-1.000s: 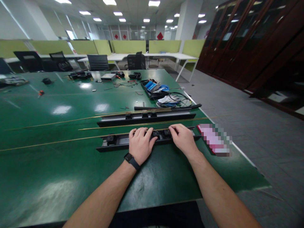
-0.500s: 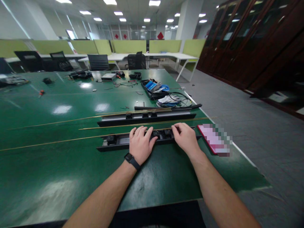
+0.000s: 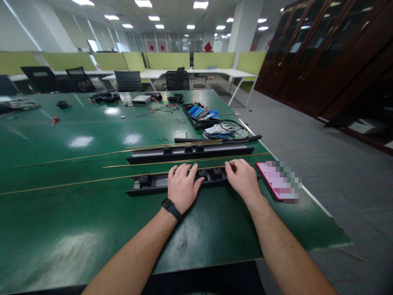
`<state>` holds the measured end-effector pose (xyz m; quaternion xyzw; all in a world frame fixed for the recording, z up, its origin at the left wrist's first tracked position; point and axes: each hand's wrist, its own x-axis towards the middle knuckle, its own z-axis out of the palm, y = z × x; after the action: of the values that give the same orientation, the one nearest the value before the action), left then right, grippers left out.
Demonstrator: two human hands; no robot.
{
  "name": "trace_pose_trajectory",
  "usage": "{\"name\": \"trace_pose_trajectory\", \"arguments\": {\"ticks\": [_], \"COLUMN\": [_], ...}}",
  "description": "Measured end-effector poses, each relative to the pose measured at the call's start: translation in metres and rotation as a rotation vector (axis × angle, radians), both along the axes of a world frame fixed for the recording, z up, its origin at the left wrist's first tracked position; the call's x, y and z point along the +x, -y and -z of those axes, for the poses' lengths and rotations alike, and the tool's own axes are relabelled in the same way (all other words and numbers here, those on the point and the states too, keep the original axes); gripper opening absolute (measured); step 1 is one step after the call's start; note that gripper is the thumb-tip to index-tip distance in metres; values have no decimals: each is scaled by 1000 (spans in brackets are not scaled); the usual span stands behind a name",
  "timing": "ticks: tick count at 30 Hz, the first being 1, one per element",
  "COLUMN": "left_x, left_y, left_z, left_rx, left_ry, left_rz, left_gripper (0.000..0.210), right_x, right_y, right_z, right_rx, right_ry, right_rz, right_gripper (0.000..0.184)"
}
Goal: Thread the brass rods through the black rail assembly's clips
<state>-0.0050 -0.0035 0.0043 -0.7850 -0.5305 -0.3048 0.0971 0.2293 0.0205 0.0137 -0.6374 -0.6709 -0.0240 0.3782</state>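
The left hand (image 3: 184,186) lies spread across the near rail (image 3: 147,191) on the counter (image 3: 116,229); whether the right hand (image 3: 241,178) pinches the brass rod (image 3: 92,181) cannot be told. Uneven pressure could bend the rod.

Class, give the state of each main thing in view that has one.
Near rail: uncovered, black blocks inside
Far rail: uncovered, black blocks inside
Nearest rod: extending left beyond near rail
Left hand: open, across near rail
Right hand: fingers curled, grip unclear
Watch: strapped on
Black tray: uncovered, holding blue items
Ceiling lights: lit
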Motion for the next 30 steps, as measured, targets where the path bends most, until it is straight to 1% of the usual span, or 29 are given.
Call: {"name": "trace_pose_trajectory", "arguments": {"ticks": [3, 9, 11, 16, 21, 24, 27, 30], "left_x": [0, -1, -1, 0, -1, -1, -1, -1], "left_y": [0, 0, 0, 0, 0, 0, 0, 1], "left_z": [0, 0, 0, -1, 0, 0, -1, -1], "left_rx": [3, 0, -1, -14, -11, -13, -14, -14], "left_ry": [3, -5, -10, -16, -12, -7, -4, -4], "left_rz": [3, 7, 4, 5, 8, 7, 6, 5], "left_gripper": [44, 44, 44, 44, 43, 43, 43, 43], "right_x": [0, -5, -5, -4, 1, 2, 0, -4], "right_y": [1, 4, 4, 2, 1, 1, 2, 3], "right_z": [-1, -3, -2, -1, -1, -2, -2, -2], "right_rx": [-2, -2, -8, -14, -22, -22, -11, -4], "right_ry": [-6, -11, -5, 10, 61, 61, 41, 16], "right_rz": [10, -78, -83, -45, 38, 56, 27, -54], "right_gripper": [28, 29, 30, 31, 31, 30, 27, 27]}}
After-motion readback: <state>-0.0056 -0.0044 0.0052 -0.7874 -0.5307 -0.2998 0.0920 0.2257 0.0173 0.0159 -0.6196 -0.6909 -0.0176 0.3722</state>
